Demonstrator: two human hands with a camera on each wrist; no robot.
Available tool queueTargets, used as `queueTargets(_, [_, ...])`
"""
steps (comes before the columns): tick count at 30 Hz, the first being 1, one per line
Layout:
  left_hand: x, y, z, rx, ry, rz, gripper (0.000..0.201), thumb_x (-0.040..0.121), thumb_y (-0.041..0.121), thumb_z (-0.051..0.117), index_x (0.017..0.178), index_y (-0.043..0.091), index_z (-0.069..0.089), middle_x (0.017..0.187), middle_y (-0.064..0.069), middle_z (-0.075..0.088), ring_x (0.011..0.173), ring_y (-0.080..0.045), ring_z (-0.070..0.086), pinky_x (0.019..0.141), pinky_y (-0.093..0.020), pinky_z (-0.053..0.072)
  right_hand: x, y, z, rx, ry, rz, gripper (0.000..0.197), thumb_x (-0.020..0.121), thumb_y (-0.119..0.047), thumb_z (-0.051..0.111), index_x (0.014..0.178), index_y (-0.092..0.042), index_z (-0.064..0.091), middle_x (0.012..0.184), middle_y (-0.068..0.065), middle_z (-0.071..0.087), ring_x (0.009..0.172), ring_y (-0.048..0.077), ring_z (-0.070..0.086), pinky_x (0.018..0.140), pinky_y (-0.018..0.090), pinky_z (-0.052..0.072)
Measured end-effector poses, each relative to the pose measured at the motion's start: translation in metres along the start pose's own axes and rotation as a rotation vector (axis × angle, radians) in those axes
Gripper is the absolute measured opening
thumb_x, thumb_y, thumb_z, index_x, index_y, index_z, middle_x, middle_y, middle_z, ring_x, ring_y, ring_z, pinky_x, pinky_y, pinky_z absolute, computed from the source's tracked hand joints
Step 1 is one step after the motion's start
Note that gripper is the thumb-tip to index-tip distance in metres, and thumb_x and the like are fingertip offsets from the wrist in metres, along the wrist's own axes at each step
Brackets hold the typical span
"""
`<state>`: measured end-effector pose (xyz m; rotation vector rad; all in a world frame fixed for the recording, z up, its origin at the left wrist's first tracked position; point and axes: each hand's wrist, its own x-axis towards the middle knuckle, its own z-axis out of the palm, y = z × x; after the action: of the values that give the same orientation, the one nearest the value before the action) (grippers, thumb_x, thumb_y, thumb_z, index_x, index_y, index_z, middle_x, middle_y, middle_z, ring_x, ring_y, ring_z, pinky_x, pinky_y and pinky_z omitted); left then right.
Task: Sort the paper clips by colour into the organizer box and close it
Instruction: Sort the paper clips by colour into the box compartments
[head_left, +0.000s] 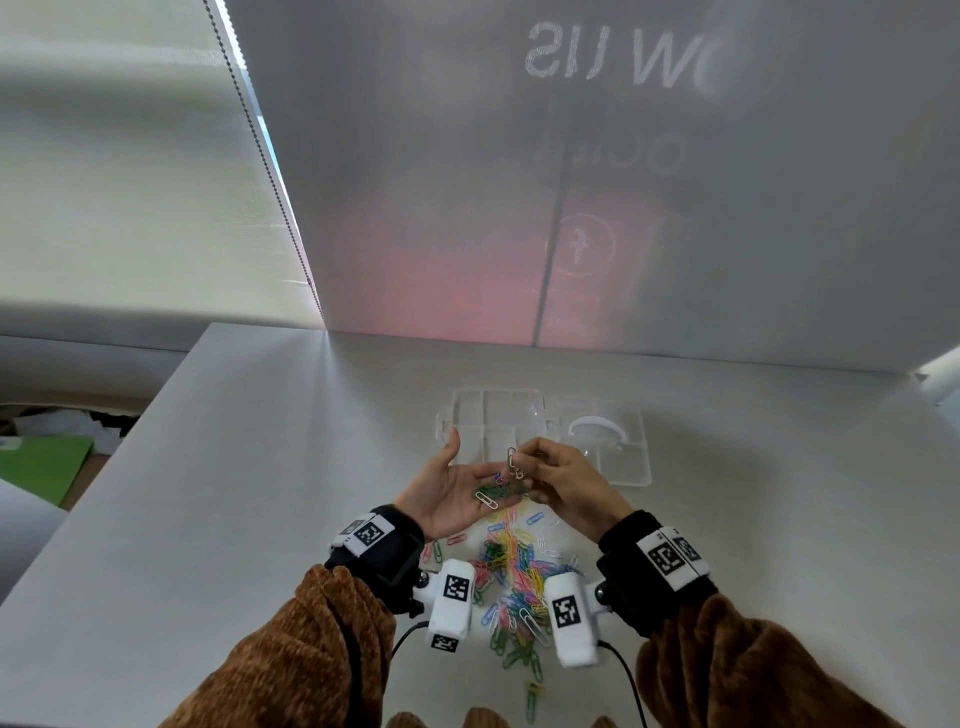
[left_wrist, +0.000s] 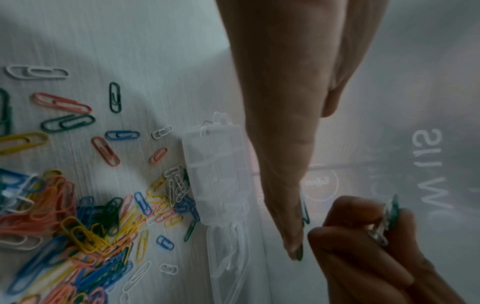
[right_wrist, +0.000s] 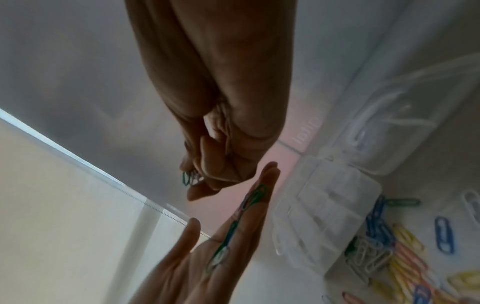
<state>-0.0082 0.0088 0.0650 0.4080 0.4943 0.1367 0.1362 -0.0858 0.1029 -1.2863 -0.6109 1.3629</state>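
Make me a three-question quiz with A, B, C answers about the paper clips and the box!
1. Where is the big pile of clips?
A. on the table, nearer than the box
B. inside the box
C. on the floor

2. What colour is the box?
A. red
B. clear
C. black

3. How is the left hand?
A. a fist
B. flat on the table
C. open, palm up, with clips on it

Answers: 1 A, the pile lies between the wrists. 2 B, the table shows through it. 3 C, clips rest on the fingers while the right hand pinches a few.
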Motion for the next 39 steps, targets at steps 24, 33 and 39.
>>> queueTargets(24, [0.007, -0.001, -0.009, -0.015, -0.009, 0.054, 0.089, 0.087, 0.066, 0.027, 0.126, -0.011, 0.05, 0.109, -0.02, 0.061, 0.091, -0.029, 0.064, 0.09, -0.037, 0.053, -0.004, 0.009, 0.012, -0.636, 0.003, -0.124, 0.011, 0.08, -0.016, 0.069, 0.081, -0.015, 0.058, 0.092, 0.001, 0.066, 0.072, 0.005, 0.058, 0.062, 0.01, 0.042])
queueTargets(33, [0.007, -0.006, -0.019, 0.026, 0.04, 0.094, 0.093, 0.086, 0.069, 0.025, 0.131, -0.01, 0.045, 0.146, -0.028, 0.027, 0.124, -0.034, 0.033, 0.102, -0.035, 0.032, 0.002, 0.033, 0.027, -1.119, -0.007, -0.342, 0.005, 0.084, -0.01, 0.061, 0.086, -0.009, 0.056, 0.107, 0.004, 0.058, 0.099, 0.015, 0.054, 0.088, 0.027, 0.043])
queueTargets(39, [0.004, -0.005, -0.031, -0.079, 0.102, 0.087, 0.088, 0.089, 0.063, 0.029, 0.129, -0.014, 0.043, 0.128, -0.03, 0.049, 0.11, -0.036, 0.057, 0.097, -0.039, 0.046, 0.009, 0.028, 0.013, -0.399, -0.04, -0.081, 0.011, 0.095, -0.012, 0.048, 0.084, -0.01, 0.049, 0.073, -0.003, 0.053, 0.055, 0.001, 0.045, 0.052, 0.012, 0.036])
